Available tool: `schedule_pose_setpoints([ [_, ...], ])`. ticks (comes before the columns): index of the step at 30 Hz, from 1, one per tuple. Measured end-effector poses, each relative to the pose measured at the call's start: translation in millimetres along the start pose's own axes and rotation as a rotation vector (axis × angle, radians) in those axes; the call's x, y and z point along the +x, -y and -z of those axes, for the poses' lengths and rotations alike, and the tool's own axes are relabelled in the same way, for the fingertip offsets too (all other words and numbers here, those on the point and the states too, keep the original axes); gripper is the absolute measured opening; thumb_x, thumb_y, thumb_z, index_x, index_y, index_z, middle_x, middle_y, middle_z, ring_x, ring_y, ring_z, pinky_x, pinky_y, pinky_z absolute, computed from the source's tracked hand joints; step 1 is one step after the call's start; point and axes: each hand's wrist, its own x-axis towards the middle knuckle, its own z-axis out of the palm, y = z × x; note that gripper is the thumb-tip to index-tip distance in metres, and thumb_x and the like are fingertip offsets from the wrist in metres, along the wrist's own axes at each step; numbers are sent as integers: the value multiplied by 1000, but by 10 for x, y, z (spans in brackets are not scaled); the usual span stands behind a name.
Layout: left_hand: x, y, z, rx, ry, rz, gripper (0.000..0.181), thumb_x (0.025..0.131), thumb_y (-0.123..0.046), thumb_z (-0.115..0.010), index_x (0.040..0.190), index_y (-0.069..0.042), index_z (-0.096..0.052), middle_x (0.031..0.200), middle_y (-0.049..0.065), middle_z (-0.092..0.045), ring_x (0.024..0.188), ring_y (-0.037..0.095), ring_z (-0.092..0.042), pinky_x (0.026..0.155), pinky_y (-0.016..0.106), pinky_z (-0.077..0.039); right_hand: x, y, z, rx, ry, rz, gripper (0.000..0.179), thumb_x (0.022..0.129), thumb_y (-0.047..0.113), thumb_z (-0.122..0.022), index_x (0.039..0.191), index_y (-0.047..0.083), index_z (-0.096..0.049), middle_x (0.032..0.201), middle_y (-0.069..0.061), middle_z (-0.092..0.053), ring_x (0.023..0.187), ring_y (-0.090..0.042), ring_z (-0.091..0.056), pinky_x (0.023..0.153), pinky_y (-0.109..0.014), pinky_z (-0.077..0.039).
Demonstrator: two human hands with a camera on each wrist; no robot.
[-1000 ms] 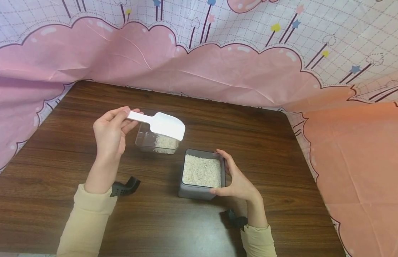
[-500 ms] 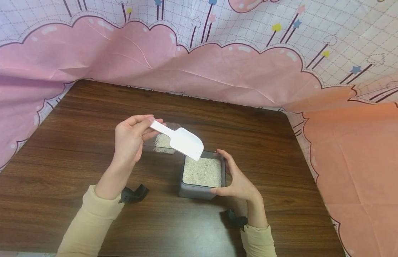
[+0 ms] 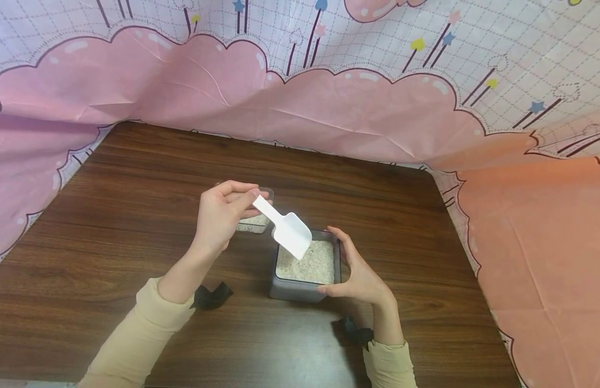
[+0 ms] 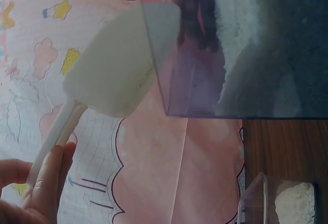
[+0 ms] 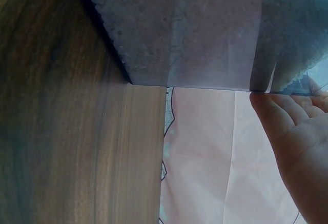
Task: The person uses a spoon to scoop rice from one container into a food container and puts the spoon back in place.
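White scoop (image 3: 293, 236): angled down over the far-left part of the grey see-through box (image 3: 295, 291); whether it carries grain or touches any cannot be told. Left hand (image 3: 220, 213): grip pinched on the handle. Grey box: on the desk (image 3: 377, 205), pale grain (image 3: 313, 267) below its rim. Right hand (image 3: 362, 275): grip wide around its right side. Clear tub (image 4: 252, 201): some grain, partly hidden behind the left hand.

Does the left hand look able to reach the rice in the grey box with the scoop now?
Probably yes: the left hand holds the scoop partly over the open grey box, and the right hand grips the box's side, leaving the rice free to reach.
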Motion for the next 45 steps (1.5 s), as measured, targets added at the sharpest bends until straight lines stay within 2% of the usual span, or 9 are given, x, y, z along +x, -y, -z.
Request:
schedule_pose_setpoints([
  [3, -28, -11, -55, 103, 10, -29, 16, 91, 5, -63, 105, 13, -65, 99, 25, -71, 79, 12, -73, 70, 32, -63, 6, 6, -4, 6, -3, -2, 111, 67, 15, -89, 153, 20, -19, 156, -7, -24, 145, -28, -18, 116, -67, -18],
  [8, -87, -21, -147, 246, 20, -81, 14, 90, 3, -65, 103, 8, -68, 99, 21, -73, 79, 16, -73, 62, 24, -63, 17, 6, -6, 10, -5, -1, 111, 67, 14, -89, 152, 27, -20, 157, -10, -24, 144, -28, -19, 116, -66, -19],
  [12, -130, 13, -216, 288, 48, -141, 14, 90, 4, -65, 102, 8, -68, 97, 20, -73, 80, 27, -73, 63, 30, -64, 32, 1, -5, 10, -10, 1, 111, 66, 14, -89, 153, 24, -20, 156, -13, -24, 143, -29, -22, 115, -66, -20],
  [15, -149, 69, -245, 298, 69, -173, 13, 89, 5, -65, 100, 9, -69, 97, 20, -73, 84, 30, -73, 71, 35, -63, 43, 11, -7, 12, -12, -4, 111, 66, 15, -89, 153, 26, -20, 156, -16, -24, 144, -30, -21, 115, -67, -20],
  [20, -198, 159, -268, 326, 86, -187, 11, 88, 4, -68, 98, 8, -69, 95, 21, -73, 86, 30, -73, 72, 28, -62, 31, 12, -9, 11, -11, -4, 111, 66, 15, -89, 152, 29, -20, 156, -16, -24, 144, -29, -20, 116, -66, -19],
  [31, -257, 286, -285, 282, 83, -60, 15, 89, 5, -66, 103, 10, -68, 98, 23, -72, 91, 32, -72, 73, 30, -63, 17, -13, 8, -4, -3, 10, 112, 66, 14, -90, 152, 28, -20, 156, -8, -26, 144, -28, -22, 116, -65, -19],
  [37, -269, 334, -279, 219, 54, -13, 15, 89, 8, -64, 103, 14, -66, 99, 27, -70, 90, 35, -71, 73, 37, -63, -5, -23, 23, -1, 6, 12, 113, 66, 14, -90, 153, 15, -18, 156, -7, -26, 144, -28, -21, 117, -64, -19],
  [40, -280, 355, -273, 171, 41, 27, 16, 90, 9, -63, 104, 15, -64, 100, 29, -69, 91, 36, -71, 73, 33, -63, -18, -28, 30, -2, 11, 15, 113, 66, 14, -90, 153, 12, -17, 156, -7, -25, 145, -29, -20, 117, -64, -18],
  [45, -307, 412, -278, 84, 16, 90, 17, 90, 10, -61, 105, 18, -62, 101, 32, -68, 91, 36, -71, 73, 29, -63, -45, -44, 40, 0, 17, 14, 112, 67, 15, -90, 153, 21, -19, 156, -6, -25, 145, -28, -19, 118, -64, -17],
])
